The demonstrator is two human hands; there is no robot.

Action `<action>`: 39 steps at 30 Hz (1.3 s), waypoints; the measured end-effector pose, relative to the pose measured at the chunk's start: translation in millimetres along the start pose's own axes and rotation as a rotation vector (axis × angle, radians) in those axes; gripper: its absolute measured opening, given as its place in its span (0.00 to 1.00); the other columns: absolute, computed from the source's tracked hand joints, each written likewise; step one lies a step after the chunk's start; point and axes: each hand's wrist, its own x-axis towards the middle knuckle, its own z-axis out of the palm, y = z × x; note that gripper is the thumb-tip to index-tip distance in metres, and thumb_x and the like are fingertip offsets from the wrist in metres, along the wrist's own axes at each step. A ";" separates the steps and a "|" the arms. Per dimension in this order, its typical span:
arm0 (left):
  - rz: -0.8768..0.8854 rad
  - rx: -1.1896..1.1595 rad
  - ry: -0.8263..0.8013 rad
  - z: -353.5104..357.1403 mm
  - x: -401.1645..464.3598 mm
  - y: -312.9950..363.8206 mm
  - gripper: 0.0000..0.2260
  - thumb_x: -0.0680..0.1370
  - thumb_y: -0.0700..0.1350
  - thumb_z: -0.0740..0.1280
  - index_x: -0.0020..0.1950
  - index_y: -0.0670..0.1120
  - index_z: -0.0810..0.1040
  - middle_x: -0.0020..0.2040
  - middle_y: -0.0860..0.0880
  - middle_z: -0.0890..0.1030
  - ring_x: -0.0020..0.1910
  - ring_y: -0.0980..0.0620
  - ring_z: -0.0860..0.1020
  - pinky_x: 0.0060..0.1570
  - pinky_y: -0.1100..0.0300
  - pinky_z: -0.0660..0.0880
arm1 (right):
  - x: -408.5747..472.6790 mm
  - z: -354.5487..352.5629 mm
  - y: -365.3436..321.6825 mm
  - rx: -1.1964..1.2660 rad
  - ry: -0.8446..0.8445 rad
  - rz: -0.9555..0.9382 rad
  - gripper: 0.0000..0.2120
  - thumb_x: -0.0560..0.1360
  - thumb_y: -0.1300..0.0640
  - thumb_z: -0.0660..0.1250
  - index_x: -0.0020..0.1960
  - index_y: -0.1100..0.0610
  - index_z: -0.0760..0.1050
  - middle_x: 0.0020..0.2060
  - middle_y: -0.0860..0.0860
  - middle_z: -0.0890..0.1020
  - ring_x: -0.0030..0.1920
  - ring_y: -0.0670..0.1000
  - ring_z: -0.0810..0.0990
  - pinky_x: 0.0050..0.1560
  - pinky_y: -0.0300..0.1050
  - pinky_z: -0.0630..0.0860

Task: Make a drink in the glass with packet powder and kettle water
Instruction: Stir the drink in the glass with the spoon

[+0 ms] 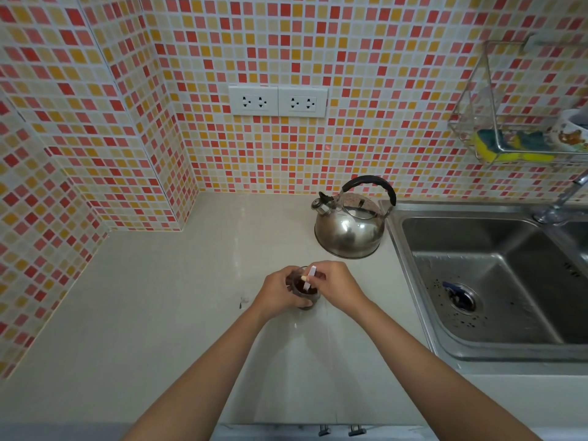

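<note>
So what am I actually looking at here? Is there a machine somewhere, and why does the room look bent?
There is no machine here. A person wears one wide-angle camera on the head, looking forward and down, so you see their own two bare arms, and the lens bends the tiled wall.

The left hand wraps around a small glass standing on the pale counter; the glass holds something dark brown. The right hand holds a thin white stick or packet over or in the glass; which of the two it is, I cannot tell.

Behind the hands a steel kettle with a black handle stands on the counter, untouched. To the right is a steel sink. On the wall are two sockets and a wire rack holding sponges.
</note>
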 end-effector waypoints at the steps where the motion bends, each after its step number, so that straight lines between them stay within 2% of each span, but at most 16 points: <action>1: 0.002 -0.001 -0.001 0.0 0.6 0.0 0.30 0.54 0.45 0.80 0.55 0.51 0.80 0.49 0.52 0.85 0.50 0.52 0.83 0.54 0.54 0.80 | 1.6 -1.3 0.1 -0.036 0.005 -0.026 0.07 0.75 0.61 0.65 0.43 0.62 0.82 0.37 0.54 0.80 0.38 0.51 0.76 0.41 0.44 0.73; 6: -0.003 -0.006 -0.013 -0.9 0.2 2.1 0.30 0.55 0.43 0.81 0.56 0.50 0.80 0.50 0.51 0.84 0.52 0.51 0.82 0.55 0.56 0.80 | 4.0 -5.8 9.6 -0.082 0.079 0.025 0.08 0.76 0.61 0.63 0.44 0.61 0.81 0.40 0.56 0.82 0.42 0.56 0.80 0.46 0.51 0.77; 9: 0.006 -0.002 -0.015 -1.3 -0.3 2.1 0.29 0.55 0.44 0.80 0.55 0.51 0.80 0.49 0.51 0.84 0.51 0.51 0.82 0.54 0.55 0.80 | -0.1 1.4 6.2 -0.063 0.052 -0.006 0.09 0.77 0.59 0.63 0.45 0.59 0.81 0.41 0.57 0.83 0.43 0.55 0.80 0.46 0.50 0.77; 13: 0.008 0.007 -0.014 -0.8 -0.5 2.8 0.29 0.56 0.42 0.80 0.57 0.50 0.80 0.50 0.52 0.84 0.52 0.52 0.82 0.55 0.57 0.80 | 4.1 0.4 3.4 -0.164 0.059 -0.055 0.11 0.78 0.59 0.60 0.46 0.61 0.80 0.42 0.56 0.82 0.44 0.55 0.79 0.46 0.50 0.76; 16: 0.005 0.012 -0.012 -1.0 -0.1 3.1 0.29 0.57 0.42 0.81 0.57 0.50 0.79 0.51 0.52 0.84 0.52 0.53 0.82 0.56 0.57 0.79 | 6.6 -2.4 5.6 -0.128 0.096 0.061 0.11 0.77 0.60 0.60 0.41 0.62 0.79 0.33 0.51 0.79 0.38 0.52 0.77 0.41 0.45 0.73; 18: -0.004 0.009 -0.014 -0.8 -0.6 3.5 0.30 0.57 0.42 0.81 0.58 0.50 0.79 0.53 0.52 0.83 0.53 0.53 0.81 0.56 0.59 0.78 | 5.0 -0.1 7.7 -0.020 0.140 0.158 0.14 0.77 0.62 0.62 0.33 0.58 0.76 0.27 0.46 0.76 0.32 0.49 0.74 0.37 0.43 0.70; 20: -0.009 0.005 -0.015 -0.4 -0.5 3.5 0.30 0.58 0.41 0.81 0.58 0.50 0.79 0.54 0.52 0.83 0.54 0.53 0.81 0.56 0.60 0.78 | 3.1 2.7 9.5 0.121 0.196 0.239 0.19 0.75 0.65 0.62 0.27 0.53 0.73 0.25 0.47 0.77 0.30 0.50 0.74 0.37 0.43 0.71; 21: -0.010 0.007 -0.013 -0.2 -0.3 3.5 0.30 0.58 0.41 0.81 0.58 0.50 0.79 0.54 0.52 0.83 0.54 0.53 0.81 0.56 0.59 0.78 | 3.0 2.9 10.6 0.185 0.222 0.277 0.18 0.74 0.66 0.63 0.27 0.54 0.74 0.25 0.50 0.78 0.29 0.51 0.74 0.37 0.44 0.72; 23: -0.013 0.006 -0.002 -0.1 0.4 3.1 0.29 0.57 0.41 0.81 0.56 0.50 0.79 0.54 0.52 0.83 0.54 0.52 0.81 0.56 0.58 0.79 | 4.9 0.2 12.8 0.302 0.273 0.345 0.11 0.74 0.66 0.64 0.34 0.59 0.78 0.28 0.54 0.79 0.27 0.50 0.74 0.35 0.43 0.72; 26: -0.011 -0.003 0.004 -0.2 0.4 3.5 0.29 0.57 0.40 0.81 0.56 0.51 0.78 0.54 0.52 0.83 0.54 0.51 0.81 0.56 0.57 0.79 | 7.9 -7.6 15.2 0.435 0.326 0.385 0.06 0.74 0.65 0.65 0.44 0.64 0.81 0.29 0.54 0.79 0.22 0.46 0.72 0.28 0.37 0.68; 29: -0.006 0.000 -0.001 -0.4 -0.1 4.3 0.27 0.58 0.40 0.81 0.54 0.52 0.78 0.53 0.51 0.83 0.53 0.51 0.81 0.55 0.56 0.79 | 5.1 -17.0 11.4 0.445 0.346 0.296 0.03 0.74 0.64 0.67 0.43 0.62 0.79 0.28 0.54 0.79 0.19 0.41 0.71 0.24 0.31 0.68; 32: -0.009 -0.006 -0.006 -0.1 0.0 3.4 0.28 0.58 0.40 0.81 0.55 0.50 0.79 0.53 0.51 0.83 0.54 0.50 0.81 0.56 0.56 0.79 | -0.9 -20.9 6.6 0.302 0.346 0.165 0.03 0.74 0.62 0.68 0.43 0.60 0.80 0.29 0.49 0.79 0.24 0.39 0.74 0.29 0.31 0.70; 34: -0.008 -0.006 -0.001 0.0 -0.2 3.0 0.29 0.58 0.40 0.81 0.57 0.49 0.79 0.53 0.51 0.84 0.54 0.51 0.82 0.56 0.57 0.79 | -5.4 -17.9 4.7 0.214 0.247 0.096 0.04 0.74 0.62 0.68 0.43 0.60 0.81 0.29 0.45 0.78 0.28 0.40 0.74 0.35 0.35 0.71; 36: 0.002 0.003 -0.001 -0.5 -0.7 3.2 0.28 0.57 0.41 0.81 0.56 0.49 0.80 0.51 0.51 0.84 0.52 0.51 0.82 0.54 0.56 0.80 | -8.5 -11.3 3.0 0.149 0.111 0.033 0.05 0.74 0.62 0.67 0.42 0.60 0.82 0.30 0.44 0.78 0.30 0.38 0.75 0.36 0.34 0.71; 38: 0.011 0.009 -0.004 -0.7 -1.2 3.8 0.27 0.56 0.42 0.81 0.55 0.50 0.80 0.50 0.51 0.84 0.51 0.51 0.83 0.54 0.56 0.80 | -7.4 -6.8 3.8 0.067 0.028 -0.013 0.06 0.75 0.61 0.67 0.43 0.59 0.82 0.34 0.47 0.80 0.34 0.39 0.76 0.38 0.32 0.71; 39: 0.012 0.003 -0.005 -0.7 -1.2 3.9 0.27 0.56 0.41 0.81 0.54 0.50 0.80 0.50 0.51 0.84 0.51 0.51 0.83 0.54 0.57 0.80 | -5.0 -6.4 6.4 0.024 0.018 -0.024 0.07 0.75 0.61 0.66 0.44 0.58 0.83 0.37 0.49 0.81 0.36 0.41 0.77 0.40 0.35 0.72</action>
